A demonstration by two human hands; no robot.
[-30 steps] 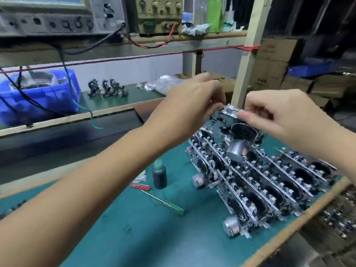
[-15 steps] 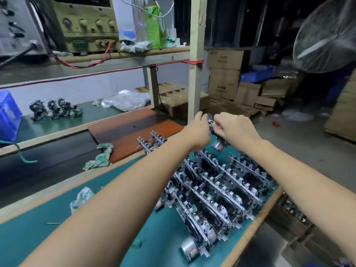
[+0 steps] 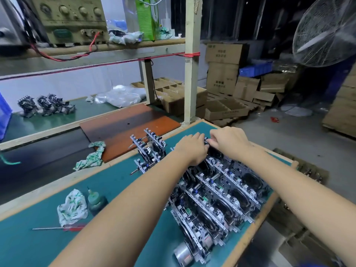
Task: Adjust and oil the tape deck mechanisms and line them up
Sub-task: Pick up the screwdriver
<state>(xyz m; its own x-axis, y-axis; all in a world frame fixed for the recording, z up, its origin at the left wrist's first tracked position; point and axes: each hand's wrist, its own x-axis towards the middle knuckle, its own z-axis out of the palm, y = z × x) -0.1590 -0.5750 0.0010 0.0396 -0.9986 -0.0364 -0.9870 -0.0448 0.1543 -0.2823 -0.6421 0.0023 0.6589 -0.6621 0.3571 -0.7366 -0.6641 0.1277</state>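
Both hands have come down since the earlier frame, from holding one deck raised to setting it at the far end of the rows. Left hand [image 3: 189, 149] and right hand [image 3: 230, 142]: fingers curled on that deck [image 3: 207, 141], at 12 o'clock of the block; grip detail partly hidden. Rows [image 3: 221, 197]: many decks standing on edge, packed close, on the green desk [image 3: 125, 182] toward 3 o'clock. Pair [image 3: 149, 149] of decks: upright, apart from the block, at 10 o'clock of it. Progress, judged: most units lined up; the pair, and perhaps others, left to oil and place. Oil bottle [image 3: 95, 200]: green, upright, at 9 o'clock, touching a rag [image 3: 72, 209]; contents level cannot be told. Screwdriver [image 3: 59, 228]: red handle, flat on desk, just below the rag. Second rag [image 3: 92, 156]: on the desk's far rim. Cartons [image 3: 223, 110]: open, divided, on the floor at 1 o'clock; compartments appear to hold nothing. More decks [image 3: 45, 104]: on the back bench, 10 o'clock.
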